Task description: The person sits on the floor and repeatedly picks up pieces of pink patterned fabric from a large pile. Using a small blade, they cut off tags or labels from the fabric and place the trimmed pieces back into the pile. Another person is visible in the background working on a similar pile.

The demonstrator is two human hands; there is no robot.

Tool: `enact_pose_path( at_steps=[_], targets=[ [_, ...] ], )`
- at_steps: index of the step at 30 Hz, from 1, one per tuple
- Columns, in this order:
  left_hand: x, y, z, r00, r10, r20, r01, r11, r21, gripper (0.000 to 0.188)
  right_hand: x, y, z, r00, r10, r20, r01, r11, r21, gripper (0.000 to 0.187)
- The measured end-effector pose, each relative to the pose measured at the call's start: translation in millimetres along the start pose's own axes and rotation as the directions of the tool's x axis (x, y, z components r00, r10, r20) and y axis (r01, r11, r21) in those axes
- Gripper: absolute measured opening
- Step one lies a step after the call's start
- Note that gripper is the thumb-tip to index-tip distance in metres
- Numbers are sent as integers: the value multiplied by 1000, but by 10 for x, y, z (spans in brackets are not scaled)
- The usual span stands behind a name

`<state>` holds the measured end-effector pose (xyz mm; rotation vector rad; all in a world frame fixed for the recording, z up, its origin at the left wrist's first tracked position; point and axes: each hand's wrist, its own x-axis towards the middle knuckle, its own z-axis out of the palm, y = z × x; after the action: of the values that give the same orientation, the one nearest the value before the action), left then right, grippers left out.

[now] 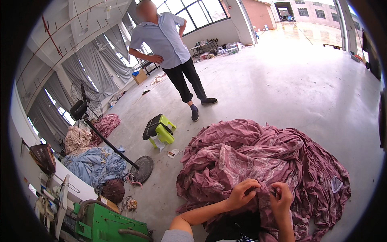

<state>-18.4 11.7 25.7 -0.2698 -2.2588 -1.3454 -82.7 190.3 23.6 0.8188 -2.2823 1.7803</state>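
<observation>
I've got left hand (242, 194) and right hand (282, 198) pinching mauve fabric (258, 157), heaped toward near edge of the floor (278, 88).

Worn items: a grey sleeve (177, 236), ending near the left elbow, is seen at six o'clock; black clothing (236, 226), edged by a white-streaked patch (246, 238), is shown between five and six, below the bare left hand (242, 194) and right hand (282, 199).
</observation>
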Motion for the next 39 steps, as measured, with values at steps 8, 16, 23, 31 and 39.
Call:
enact_pose_path(
  at_steps=[8, 16, 23, 31, 39],
  targets=[
    [31, 7, 57, 986, -165, 3, 165, 983, -84, 23, -125, -139, 137, 986, -160, 39, 165, 969, -184, 31],
    [74, 6, 54, 970, -236, 56, 239, 970, -41, 24, -204, 200, 174, 994, -95, 48, 100, 988, -116, 25],
    [31, -84, 15, 983, -86, 163, 64, 988, 138, 24, -165, -69, 31, 980, 173, 94, -188, 966, 180, 11],
    [-21, -172, -172, 890, -402, 214, 416, 909, -20, 16, -112, 36, 14, 989, 140, 40, -144, 980, 137, 18],
    [45, -83, -128, 857, -483, 178, 494, 869, -22, 18, -256, 175, 270, 982, -119, 148, 156, 950, -271, 15]
  ],
)
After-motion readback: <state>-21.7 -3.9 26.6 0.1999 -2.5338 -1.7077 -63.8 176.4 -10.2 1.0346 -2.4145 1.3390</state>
